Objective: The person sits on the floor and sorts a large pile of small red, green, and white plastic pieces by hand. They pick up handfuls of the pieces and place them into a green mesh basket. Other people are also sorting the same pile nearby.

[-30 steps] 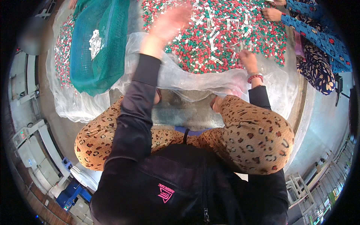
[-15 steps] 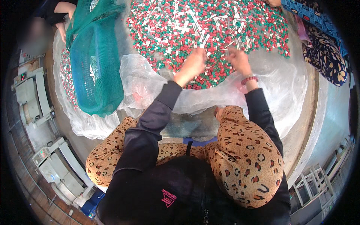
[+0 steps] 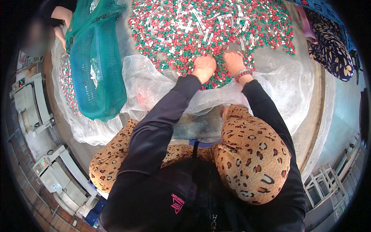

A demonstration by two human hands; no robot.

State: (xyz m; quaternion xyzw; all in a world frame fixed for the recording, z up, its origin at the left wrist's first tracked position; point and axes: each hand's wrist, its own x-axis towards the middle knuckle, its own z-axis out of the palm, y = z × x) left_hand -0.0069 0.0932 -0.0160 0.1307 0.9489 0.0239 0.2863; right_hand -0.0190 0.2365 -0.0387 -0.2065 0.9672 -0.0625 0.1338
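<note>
Head: hands [image 3: 205,65] [image 3: 233,62] apart near pile [image 3: 214,31] edge

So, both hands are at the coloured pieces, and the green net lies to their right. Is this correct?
Wrong side: the head view shows the green net to their left. The left hand and right hand are at the coloured pieces.

Left hand [image 3: 205,66]: fingertips hidden, contents unclear. Right hand [image 3: 234,64]: contents too small to tell. Pile [image 3: 174,48]: cut by top edge. Co-worker's head [image 3: 38,39]: blurred.
</note>
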